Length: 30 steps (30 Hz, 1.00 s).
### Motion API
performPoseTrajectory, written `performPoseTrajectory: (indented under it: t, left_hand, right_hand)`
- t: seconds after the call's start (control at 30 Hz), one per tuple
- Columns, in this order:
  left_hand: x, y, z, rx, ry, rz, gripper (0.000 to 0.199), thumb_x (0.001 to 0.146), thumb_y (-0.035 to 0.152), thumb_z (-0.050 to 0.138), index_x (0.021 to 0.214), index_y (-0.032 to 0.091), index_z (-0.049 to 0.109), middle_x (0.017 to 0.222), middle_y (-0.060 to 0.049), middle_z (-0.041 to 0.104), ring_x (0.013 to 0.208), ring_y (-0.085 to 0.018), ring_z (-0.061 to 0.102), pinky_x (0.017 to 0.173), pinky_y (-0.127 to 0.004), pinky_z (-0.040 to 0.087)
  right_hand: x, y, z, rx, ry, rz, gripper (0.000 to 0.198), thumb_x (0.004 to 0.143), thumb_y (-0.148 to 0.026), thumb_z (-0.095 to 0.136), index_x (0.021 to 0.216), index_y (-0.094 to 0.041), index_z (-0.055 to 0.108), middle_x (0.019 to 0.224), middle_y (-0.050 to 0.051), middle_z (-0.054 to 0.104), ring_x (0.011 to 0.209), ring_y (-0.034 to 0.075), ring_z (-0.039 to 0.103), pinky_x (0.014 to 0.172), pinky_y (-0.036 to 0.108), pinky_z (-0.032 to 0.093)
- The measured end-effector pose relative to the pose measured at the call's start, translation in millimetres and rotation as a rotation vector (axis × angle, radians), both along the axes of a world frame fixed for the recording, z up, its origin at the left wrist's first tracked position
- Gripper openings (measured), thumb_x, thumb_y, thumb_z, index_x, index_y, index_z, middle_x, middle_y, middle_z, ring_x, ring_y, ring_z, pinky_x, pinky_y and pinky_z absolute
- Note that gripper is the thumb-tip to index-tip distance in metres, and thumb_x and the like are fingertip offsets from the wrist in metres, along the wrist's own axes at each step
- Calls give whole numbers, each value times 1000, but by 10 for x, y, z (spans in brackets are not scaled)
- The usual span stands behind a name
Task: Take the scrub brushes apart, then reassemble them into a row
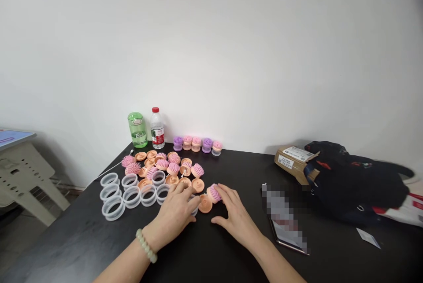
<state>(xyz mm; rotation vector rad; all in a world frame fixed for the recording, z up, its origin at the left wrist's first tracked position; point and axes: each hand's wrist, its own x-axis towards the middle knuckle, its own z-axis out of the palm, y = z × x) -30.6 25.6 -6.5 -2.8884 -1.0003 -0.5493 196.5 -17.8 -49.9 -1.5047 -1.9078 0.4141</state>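
Note:
My left hand (175, 208), with a beaded bracelet (146, 245) at its wrist, is spread low over the near edge of a group of clear plastic rings (131, 197) and peach disc-shaped parts (197, 185). One ring lies partly hidden beneath its fingers. My right hand (234, 215) has its thumb apart and its fingertips against a pink bristled scalp brush head (214, 192). Beside that piece, between both hands, lies a peach round base (205, 204). Several pink bristle heads (172, 169) are scattered behind the left hand.
Along the wall stand several pink and purple scalp brushes (207, 144), a green bottle (137, 131) and a red-capped water bottle (157, 129). To the right lie a pixelated phone-like device (286, 226), a cardboard box (292, 162), a black cloth bag (357, 181) and a small card (368, 237).

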Motion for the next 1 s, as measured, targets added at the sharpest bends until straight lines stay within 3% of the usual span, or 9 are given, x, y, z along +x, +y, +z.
performPoseTrajectory:
  t: [0.27, 0.4, 0.5, 0.57, 0.63, 0.7, 0.77, 0.87, 1.0]
  left_hand:
    - [-13, 86, 8, 9, -35, 62, 27, 76, 7, 74, 96, 21, 63, 104, -6, 65, 98, -29, 55, 88, -48, 44]
    - [-26, 97, -2, 30, -48, 87, 34, 75, 9, 75, 103, 20, 62, 109, -7, 65, 101, -30, 54, 90, -48, 44]
    - [-40, 80, 12, -9, -102, 81, 36, 76, 18, 78, 108, 20, 61, 110, -9, 65, 103, -31, 54, 92, -48, 44]
    - [-50, 62, 26, -55, -137, 27, 47, 75, 36, 80, 114, 19, 59, 115, -12, 64, 108, -32, 54, 95, -51, 44]
    - [-51, 45, 29, -93, -137, -54, 73, 67, 53, 82, 126, 20, 55, 127, -16, 60, 118, -37, 51, 100, -57, 41]
    - [-35, 34, 19, -100, -77, -106, 98, 55, 60, 86, 138, 25, 47, 143, -18, 50, 131, -43, 42, 105, -64, 35]
    - [0, 32, -1, -86, 28, -114, 108, 47, 54, 92, 142, 33, 44, 153, -16, 42, 139, -47, 33, 108, -71, 28]
    - [71, 49, -33, -76, 151, -75, 107, 42, 42, 97, 138, 38, 49, 154, -12, 43, 141, -48, 30, 108, -74, 26]
    - [130, 75, -57, -68, 181, 11, 102, 42, 31, 98, 134, 35, 54, 149, -13, 50, 138, -48, 38, 106, -74, 31]
  right_hand:
    - [-127, 33, -149, -8, 172, 124, 73, 81, -3, 59, 146, -31, 39, 156, 9, 30, 136, 28, 47, 108, 47, 49]
    - [-180, 98, -167, 1, 151, 115, 75, 78, -2, 62, 145, -29, 40, 155, 10, 34, 140, 30, 41, 112, 50, 44]
    - [-168, 105, -152, 14, 154, 112, 72, 79, -3, 61, 143, -29, 42, 151, 10, 38, 133, 28, 49, 107, 49, 49]
    - [-143, 93, -144, 38, 175, 118, 69, 80, -4, 60, 142, -29, 43, 148, 10, 43, 126, 26, 56, 104, 47, 51]
    - [-119, 83, -142, 59, 191, 109, 68, 81, -5, 59, 142, -29, 43, 145, 9, 46, 122, 25, 59, 103, 46, 52]
    - [-104, 86, -147, 49, 195, 86, 68, 80, -5, 59, 141, -28, 44, 144, 9, 46, 122, 25, 59, 105, 46, 51]
    - [-101, 100, -156, 19, 174, 56, 69, 77, -3, 60, 140, -27, 46, 144, 9, 47, 128, 27, 54, 109, 47, 46]
    - [-108, 119, -173, -8, 129, 34, 71, 72, -1, 59, 138, -26, 49, 144, 8, 48, 136, 28, 46, 115, 49, 38]
    - [-99, 105, -203, 6, 159, 52, 74, 70, 0, 57, 138, -27, 49, 144, 7, 49, 132, 27, 49, 111, 45, 44]
